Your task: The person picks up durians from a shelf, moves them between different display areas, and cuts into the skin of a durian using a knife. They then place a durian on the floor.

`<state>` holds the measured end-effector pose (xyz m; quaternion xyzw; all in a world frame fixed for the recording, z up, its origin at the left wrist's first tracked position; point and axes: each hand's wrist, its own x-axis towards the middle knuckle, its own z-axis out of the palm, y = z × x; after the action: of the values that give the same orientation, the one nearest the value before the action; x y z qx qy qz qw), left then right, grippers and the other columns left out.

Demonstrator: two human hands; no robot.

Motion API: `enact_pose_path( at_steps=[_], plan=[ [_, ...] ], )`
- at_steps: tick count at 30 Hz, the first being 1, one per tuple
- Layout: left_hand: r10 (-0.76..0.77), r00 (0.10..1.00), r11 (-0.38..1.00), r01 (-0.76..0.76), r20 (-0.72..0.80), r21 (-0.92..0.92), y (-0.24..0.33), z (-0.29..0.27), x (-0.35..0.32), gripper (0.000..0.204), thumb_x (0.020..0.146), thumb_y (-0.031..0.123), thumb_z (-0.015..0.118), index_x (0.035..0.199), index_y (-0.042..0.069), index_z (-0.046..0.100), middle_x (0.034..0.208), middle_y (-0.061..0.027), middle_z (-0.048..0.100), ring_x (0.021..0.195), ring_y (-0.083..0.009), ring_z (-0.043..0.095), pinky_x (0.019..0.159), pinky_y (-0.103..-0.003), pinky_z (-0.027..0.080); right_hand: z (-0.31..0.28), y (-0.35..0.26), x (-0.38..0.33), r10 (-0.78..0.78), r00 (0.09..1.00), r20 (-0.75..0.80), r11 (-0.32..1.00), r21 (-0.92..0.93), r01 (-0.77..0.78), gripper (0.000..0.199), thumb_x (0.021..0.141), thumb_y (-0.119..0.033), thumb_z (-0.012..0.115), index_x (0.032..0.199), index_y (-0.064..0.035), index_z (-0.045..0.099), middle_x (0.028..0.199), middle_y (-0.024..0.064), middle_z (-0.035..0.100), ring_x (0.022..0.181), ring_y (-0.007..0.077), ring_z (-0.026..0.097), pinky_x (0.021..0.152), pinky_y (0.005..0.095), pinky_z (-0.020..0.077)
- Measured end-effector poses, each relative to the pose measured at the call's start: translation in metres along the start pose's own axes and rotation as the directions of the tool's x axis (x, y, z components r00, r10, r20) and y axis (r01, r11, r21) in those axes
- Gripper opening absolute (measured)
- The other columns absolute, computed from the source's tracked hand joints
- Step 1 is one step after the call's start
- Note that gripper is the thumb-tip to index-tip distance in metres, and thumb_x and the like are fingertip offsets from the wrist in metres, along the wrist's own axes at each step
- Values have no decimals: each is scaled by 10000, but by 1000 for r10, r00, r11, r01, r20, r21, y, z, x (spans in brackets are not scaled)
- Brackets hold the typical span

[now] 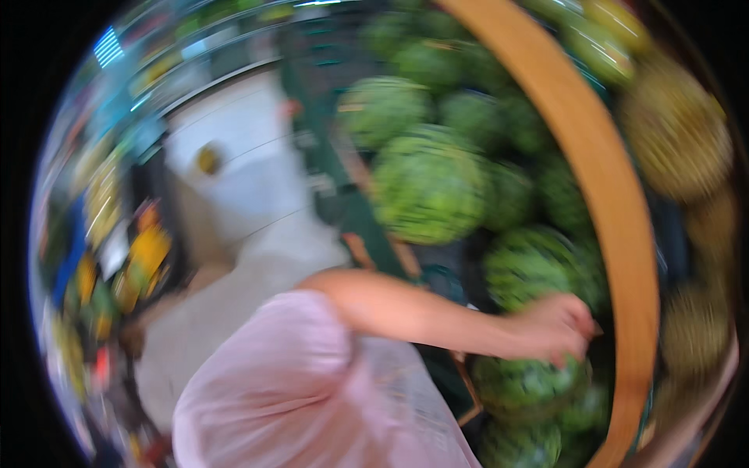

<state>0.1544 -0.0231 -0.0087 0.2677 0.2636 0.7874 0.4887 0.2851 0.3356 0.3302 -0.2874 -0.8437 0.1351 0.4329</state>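
My left arm, in a pale pink sleeve [273,351], reaches across to the right over a heap of watermelons. My left hand [555,327] has its fingers curled in, just above a striped green watermelon [534,382]; whether it touches the rind I cannot tell. The fingers are blurred, and what they hold, if anything, is hidden. Right behind the hand sits another striped watermelon [530,269], with a larger, lighter green watermelon [429,183] farther back. At the lower right edge a blurred strip of bare forearm [710,409] shows, probably mine; my right hand is not in view.
A curved orange-brown wooden rim [601,179] borders the watermelons on the right. Beyond it lie large yellowish-brown round fruits [677,129]. Dark green crates [335,203] edge the heap beside a pale tiled floor [250,156]. Blurred yellow and green produce [148,253] stands at the left.
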Motion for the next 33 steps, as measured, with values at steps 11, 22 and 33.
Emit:
enact_pose_path(
  at_steps=[11, 22, 33],
  plan=[
    [-202, 968, 979, 204, -150, 2, 8, -46, 1, 151, 967, 163, 669, 1074, 66, 625, 893, -22, 671, 700, -75, 587, 553, -209, 437, 4, -7, -4, 84, 984, -155, 986, -132, -104, 471, 933, -337, 706, 1269, -8, 687, 1269, 126, 684, 1182, 213, 611, 1001, 334, 447],
    [79, 987, 990, -61, -139, 130, 61, -117, -84, 195, 962, 194, 697, 1044, 19, 674, 856, -1, 697, 712, -30, 584, 582, -208, 443, 246, -222, -295, -512, 576, 637, 858, 343, 382, 532, 882, -272, 753, 1295, 33, 610, 1212, 195, 640, 1106, 284, 606, 999, 409, 452],
    [516, 174, 807, -427, -839, 407, 216, -350, -276, 130, 995, 122, 601, 1098, 61, 653, 881, 1, 675, 683, -42, 581, 527, -193, 416, 637, -503, -401, -661, -87, 745, 717, 662, 218, 209, 939, -165, 655, 989, 24, 728, 765, 174, 697, 673, 172, 668, 623, 325, 496]
  ],
)
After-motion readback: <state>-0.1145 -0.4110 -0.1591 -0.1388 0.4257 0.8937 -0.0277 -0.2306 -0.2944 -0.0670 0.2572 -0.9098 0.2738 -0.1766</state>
